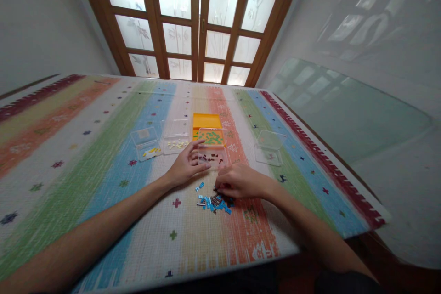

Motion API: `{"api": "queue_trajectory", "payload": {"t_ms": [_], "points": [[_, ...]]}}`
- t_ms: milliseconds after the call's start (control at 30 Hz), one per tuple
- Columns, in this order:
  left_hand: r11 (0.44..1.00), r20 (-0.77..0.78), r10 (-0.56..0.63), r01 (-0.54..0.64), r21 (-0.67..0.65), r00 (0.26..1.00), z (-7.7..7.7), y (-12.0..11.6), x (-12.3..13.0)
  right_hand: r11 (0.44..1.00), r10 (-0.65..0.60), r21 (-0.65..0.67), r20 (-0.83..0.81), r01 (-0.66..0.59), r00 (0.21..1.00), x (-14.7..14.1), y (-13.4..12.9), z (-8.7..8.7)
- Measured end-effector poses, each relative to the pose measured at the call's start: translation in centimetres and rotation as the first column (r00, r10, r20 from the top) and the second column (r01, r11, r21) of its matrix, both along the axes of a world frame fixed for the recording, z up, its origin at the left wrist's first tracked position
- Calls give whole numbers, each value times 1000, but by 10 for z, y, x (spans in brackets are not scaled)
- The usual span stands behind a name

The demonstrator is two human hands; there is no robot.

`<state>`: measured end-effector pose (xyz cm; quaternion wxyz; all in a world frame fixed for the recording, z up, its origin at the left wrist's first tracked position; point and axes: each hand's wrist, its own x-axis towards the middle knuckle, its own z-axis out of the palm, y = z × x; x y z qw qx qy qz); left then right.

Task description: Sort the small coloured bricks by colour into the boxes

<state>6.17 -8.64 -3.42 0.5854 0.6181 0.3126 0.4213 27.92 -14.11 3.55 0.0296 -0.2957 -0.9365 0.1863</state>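
Note:
My left hand (184,164) grips the left side of a small clear plastic box (225,160), thumb along its near edge and forefinger toward its back. Several dark brown pieces (213,156) lie inside that box. Just nearer to me is a loose pile of small blue and brown pieces (212,203) on the cloth. My right hand (237,181) is over the pile's upper right edge, fingers pinched together and pointing down. What its fingertips hold, if anything, is hidden. A couple of blue pieces (199,187) lie apart at the pile's upper left.
Behind the brown pieces' box stand a box of green pieces (212,138) and an open orange case (206,120). Leftward are open clear boxes with cream pieces (177,145) and yellow pieces (151,152). Another clear box (268,155) stands right. A striped tablecloth (144,220) covers the table.

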Motion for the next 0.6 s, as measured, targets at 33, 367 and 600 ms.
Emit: {"api": "queue_trajectory", "payload": {"t_ms": [33, 367, 600], "points": [[1000, 1, 0, 0, 1, 1000, 0, 0, 0, 1000, 0, 4, 30, -1, 1000, -2, 0, -2], [999, -5, 27, -28, -41, 1000, 5, -2, 1, 996, -60, 70, 106, 53, 992, -9, -4, -3], [998, -12, 19, -19, -57, 1000, 4, -1, 1, 998, -49, 30, 84, 47, 995, -5, -5, -2]]}}
